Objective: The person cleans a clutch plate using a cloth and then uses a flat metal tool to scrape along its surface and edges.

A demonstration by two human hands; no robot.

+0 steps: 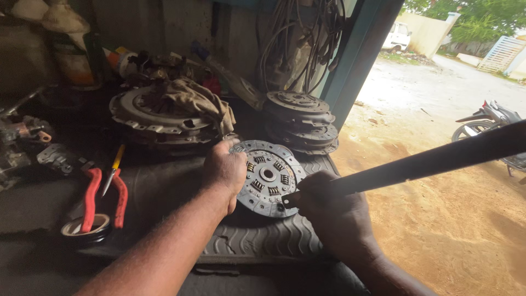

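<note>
Lying flat mid-frame, the clutch disc has the left hand pinching its left rim; the right hand is fisted around a long bar pointing toward the upper right.

My left hand grips clutch disc rim, fingers on its left edge. My right hand holds long dark bar, tip touching disc beside my fingers. Rubber mat under the disc.

White and orange labelled can at bench back-left
</note>
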